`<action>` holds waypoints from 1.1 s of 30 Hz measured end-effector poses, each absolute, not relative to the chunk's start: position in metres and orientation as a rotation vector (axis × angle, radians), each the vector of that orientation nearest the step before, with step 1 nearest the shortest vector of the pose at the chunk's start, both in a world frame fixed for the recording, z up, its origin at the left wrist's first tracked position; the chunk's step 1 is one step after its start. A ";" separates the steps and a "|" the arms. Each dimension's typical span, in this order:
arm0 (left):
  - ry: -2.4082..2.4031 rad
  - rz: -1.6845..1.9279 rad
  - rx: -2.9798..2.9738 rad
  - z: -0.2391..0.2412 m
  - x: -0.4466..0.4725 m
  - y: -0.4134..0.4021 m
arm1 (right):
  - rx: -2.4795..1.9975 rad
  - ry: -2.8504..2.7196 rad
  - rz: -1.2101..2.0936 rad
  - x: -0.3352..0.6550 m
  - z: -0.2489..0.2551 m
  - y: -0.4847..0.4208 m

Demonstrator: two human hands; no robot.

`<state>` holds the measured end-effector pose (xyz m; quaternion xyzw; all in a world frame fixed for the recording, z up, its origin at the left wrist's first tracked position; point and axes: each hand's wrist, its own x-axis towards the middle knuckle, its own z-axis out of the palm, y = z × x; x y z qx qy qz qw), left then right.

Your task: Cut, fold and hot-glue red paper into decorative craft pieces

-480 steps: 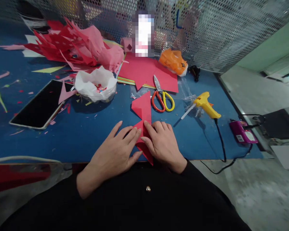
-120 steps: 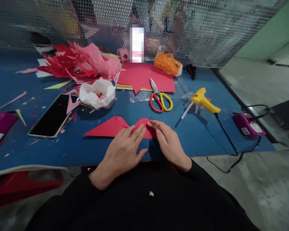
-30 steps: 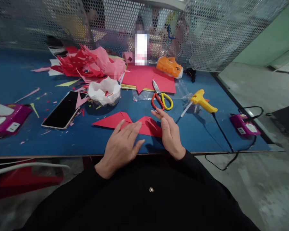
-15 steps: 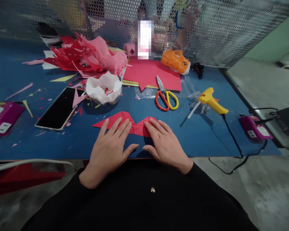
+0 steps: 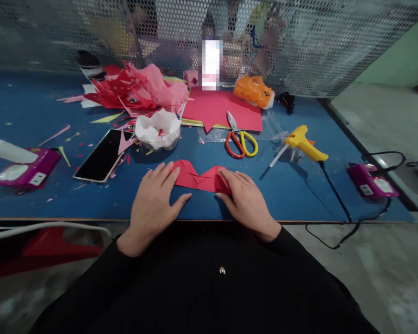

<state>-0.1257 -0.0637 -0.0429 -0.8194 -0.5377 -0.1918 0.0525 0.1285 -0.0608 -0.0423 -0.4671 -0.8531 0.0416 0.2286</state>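
Folded red paper (image 5: 199, 176) lies flat at the front edge of the bench (image 5: 299, 199). The left hand (image 5: 153, 204) presses its left wing and the right hand (image 5: 245, 202) its right, fingers stretched flat, slightly apart, gripping nothing. Best, I'd say, to press evenly outward from the centre crease so both wings match. Beyond sit scissors (image 5: 239, 141), glue gun (image 5: 301, 141), phone (image 5: 102, 155) and paper scraps (image 5: 132, 88). A mesh screen (image 5: 316, 46) stands behind, with concrete floor (image 5: 386, 278) to the right.
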 end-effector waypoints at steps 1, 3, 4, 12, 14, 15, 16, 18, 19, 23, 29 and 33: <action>-1.679 -0.528 -2.461 -0.043 -0.131 -0.063 | -1.311 -2.335 0.079 0.133 -0.043 -0.062; -1.746 -0.426 -2.436 -0.043 -0.139 -0.061 | -1.359 -2.319 0.010 0.143 -0.044 -0.066; -1.760 -0.389 -2.440 -0.043 -0.142 -0.061 | -1.377 -2.315 -0.019 0.148 -0.045 -0.069; -1.679 -0.396 -2.428 -0.042 -0.119 -0.075 | -1.348 -2.345 -0.266 0.170 -0.039 -0.081; -1.662 -0.416 -2.444 -0.041 -0.112 -0.077 | -1.341 -2.359 -0.309 0.171 -0.035 -0.081; -1.655 -0.431 -2.447 -0.041 -0.110 -0.078 | -1.341 -2.365 -0.320 0.172 -0.033 -0.081; -1.647 -0.449 -2.446 -0.040 -0.109 -0.078 | -1.338 -2.368 -0.327 0.172 -0.032 -0.080; -1.634 -0.488 -2.445 -0.038 -0.110 -0.078 | -1.330 -2.375 -0.330 0.172 -0.029 -0.080; -1.624 -0.506 -2.453 -0.036 -0.110 -0.077 | -1.327 -2.383 -0.327 0.172 -0.029 -0.080; -1.488 -0.598 -2.567 -0.029 -0.111 -0.070 | -1.301 -2.438 -0.302 0.165 -0.026 -0.078; -1.215 -0.609 -2.793 -0.026 -0.108 -0.047 | -1.220 -2.496 -0.273 0.143 -0.024 -0.068; -1.092 -0.614 -2.879 -0.025 -0.108 -0.034 | -1.240 -2.499 -0.219 0.132 -0.023 -0.065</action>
